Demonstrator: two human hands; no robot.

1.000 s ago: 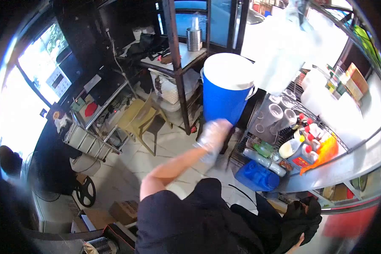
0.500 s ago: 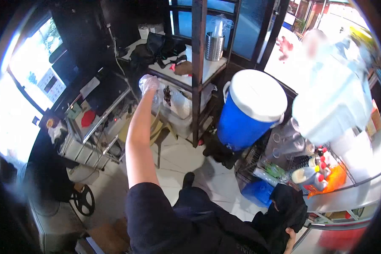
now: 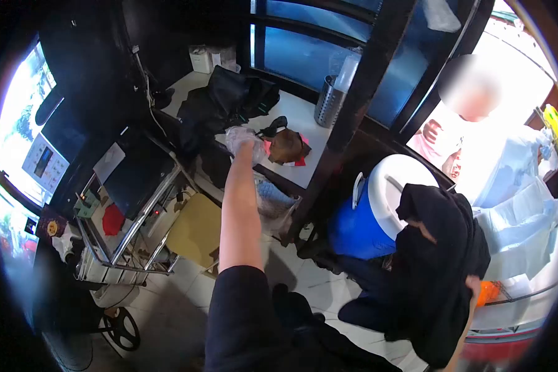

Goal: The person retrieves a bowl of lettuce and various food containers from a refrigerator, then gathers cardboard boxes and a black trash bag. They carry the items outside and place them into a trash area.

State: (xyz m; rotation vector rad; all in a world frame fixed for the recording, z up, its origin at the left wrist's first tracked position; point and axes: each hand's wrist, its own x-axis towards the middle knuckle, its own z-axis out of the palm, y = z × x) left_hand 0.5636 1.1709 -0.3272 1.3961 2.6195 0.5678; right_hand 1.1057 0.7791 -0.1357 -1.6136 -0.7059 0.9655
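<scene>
Two ways at once, reaching beside the brown item (image 3: 286,147) on the white table (image 3: 304,118) with the left hand (image 3: 243,141), seemingly outstretched for access, and seemingly supporting black cloth (image 3: 440,266) with the right hand (image 3: 473,285), both too obscured to tell clenched fingers from released.

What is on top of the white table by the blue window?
A black bundle, a brown item with a red piece, a perforated metal holder and white containers. Whatever lies beneath the bundle is covered; the holder's bottom is hidden.

Dressed in a black, short-sleeved top (image 3: 240,316), with thin, crinkled, see-through plastic (image 3: 235,137) over the left hand (image 3: 246,146), upper middle of the frame.
</scene>
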